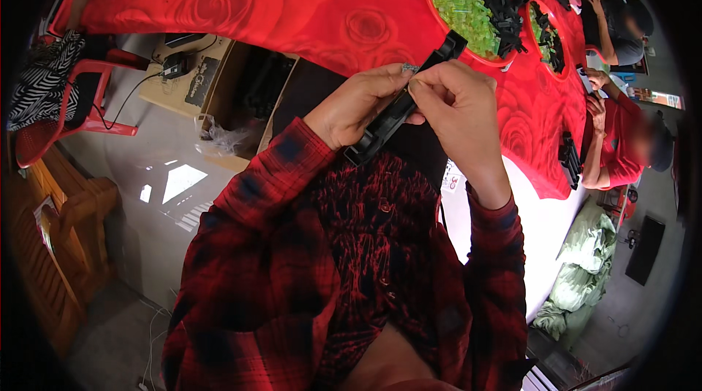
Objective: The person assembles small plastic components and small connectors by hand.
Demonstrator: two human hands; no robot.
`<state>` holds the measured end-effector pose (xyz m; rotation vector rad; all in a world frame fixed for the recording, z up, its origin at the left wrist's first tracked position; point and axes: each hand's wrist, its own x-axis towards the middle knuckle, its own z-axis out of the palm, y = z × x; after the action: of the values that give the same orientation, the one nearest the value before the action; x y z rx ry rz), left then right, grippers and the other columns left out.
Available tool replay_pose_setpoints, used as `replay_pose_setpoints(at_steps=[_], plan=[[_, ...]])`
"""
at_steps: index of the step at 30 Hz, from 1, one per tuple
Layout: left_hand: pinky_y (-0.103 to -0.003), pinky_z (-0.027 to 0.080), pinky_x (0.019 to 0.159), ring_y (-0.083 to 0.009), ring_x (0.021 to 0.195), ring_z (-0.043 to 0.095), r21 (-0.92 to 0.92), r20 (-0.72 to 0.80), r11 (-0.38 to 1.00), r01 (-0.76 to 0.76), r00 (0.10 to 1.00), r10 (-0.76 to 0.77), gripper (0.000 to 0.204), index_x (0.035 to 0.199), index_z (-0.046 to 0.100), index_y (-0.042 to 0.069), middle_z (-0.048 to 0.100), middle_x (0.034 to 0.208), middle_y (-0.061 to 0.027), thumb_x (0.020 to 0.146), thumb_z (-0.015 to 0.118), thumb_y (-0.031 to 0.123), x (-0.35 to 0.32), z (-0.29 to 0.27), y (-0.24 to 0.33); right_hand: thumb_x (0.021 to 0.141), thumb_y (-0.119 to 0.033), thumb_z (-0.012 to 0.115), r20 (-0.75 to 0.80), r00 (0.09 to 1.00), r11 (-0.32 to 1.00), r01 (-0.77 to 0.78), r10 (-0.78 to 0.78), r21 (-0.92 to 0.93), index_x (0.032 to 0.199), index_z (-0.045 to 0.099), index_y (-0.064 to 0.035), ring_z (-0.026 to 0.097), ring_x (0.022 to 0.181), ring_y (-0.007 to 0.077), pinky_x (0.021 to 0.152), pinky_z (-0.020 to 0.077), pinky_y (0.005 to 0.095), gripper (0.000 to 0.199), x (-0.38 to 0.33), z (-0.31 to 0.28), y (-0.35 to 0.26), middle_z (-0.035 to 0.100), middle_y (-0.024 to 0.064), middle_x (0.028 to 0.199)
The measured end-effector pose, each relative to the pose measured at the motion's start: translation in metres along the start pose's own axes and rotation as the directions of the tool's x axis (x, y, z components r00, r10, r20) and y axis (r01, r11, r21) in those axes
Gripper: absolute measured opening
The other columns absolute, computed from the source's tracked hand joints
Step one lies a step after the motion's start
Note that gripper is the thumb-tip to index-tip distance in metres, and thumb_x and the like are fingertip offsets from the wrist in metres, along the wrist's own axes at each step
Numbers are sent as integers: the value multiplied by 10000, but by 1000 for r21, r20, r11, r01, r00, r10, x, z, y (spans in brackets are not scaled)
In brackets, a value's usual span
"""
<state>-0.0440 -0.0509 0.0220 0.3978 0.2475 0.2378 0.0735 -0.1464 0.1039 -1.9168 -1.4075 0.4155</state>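
Observation:
A long black plastic part (387,119) with a squared block at its upper end lies slantwise between my hands, over my lap at the table's near edge. Wrapped round its lower half is my left hand (360,104), the thumb along its upper side. My right hand (455,92) is closed in a pinch at the part's middle, thumb and forefinger together against it. Whether something small sits in that pinch is hidden by the fingers. Past my right hand stands a round red tray (499,64) with yellow-green clear plastic pieces (464,10) and black parts (501,7).
A red rose-patterned cloth (292,18) covers the table. A smaller tray (559,73) and black parts (569,157) lie to the right, near two people. At left are an open cardboard box (238,91), a red plastic chair (110,109) with a seated person, and wooden furniture (66,201).

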Motion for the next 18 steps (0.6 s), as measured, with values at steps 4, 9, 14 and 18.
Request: replay_pose_setpoints(at_steps=[4, 9, 14, 18], plan=[[-309, 590, 804, -172, 879, 670, 67, 32, 998, -17, 999, 15, 264, 1107, 593, 1, 648, 1033, -76, 1072, 480, 237, 6, -16, -5, 839, -120, 708, -24, 1000, 995, 17, -20, -100, 779, 656, -87, 552, 621, 192, 813, 327, 364, 86, -2, 5, 3, 581, 10, 640], [-258, 529, 889, -125, 982, 662, 78, 102, 997, -13, 995, 5, 297, 1210, 612, 30, 672, 1097, -42, 1068, 490, 261, 8, -26, -6, 822, -115, 721, -80, 997, 995, 14, -22, -104, 777, 636, -98, 549, 622, 198, 803, 334, 370, 98, -7, 14, 9, 572, 10, 652], [-293, 556, 833, -146, 956, 670, 119, 44, 993, 8, 999, -13, 323, 1238, 591, 21, 671, 1103, -61, 1072, 473, 271, 6, -19, -6, 809, -94, 739, -216, 972, 978, 42, -87, -204, 780, 631, -94, 546, 609, 200, 784, 346, 370, 112, -11, 22, 17, 557, 8, 652], [-292, 570, 715, -157, 897, 661, 165, 42, 985, 46, 998, -54, 324, 1236, 577, 16, 649, 1077, -61, 1056, 453, 255, -5, -5, 5, 807, -98, 740, -263, 963, 973, 2, -65, -231, 789, 639, -94, 555, 625, 202, 806, 336, 368, 103, -11, 23, 21, 560, 4, 646]])
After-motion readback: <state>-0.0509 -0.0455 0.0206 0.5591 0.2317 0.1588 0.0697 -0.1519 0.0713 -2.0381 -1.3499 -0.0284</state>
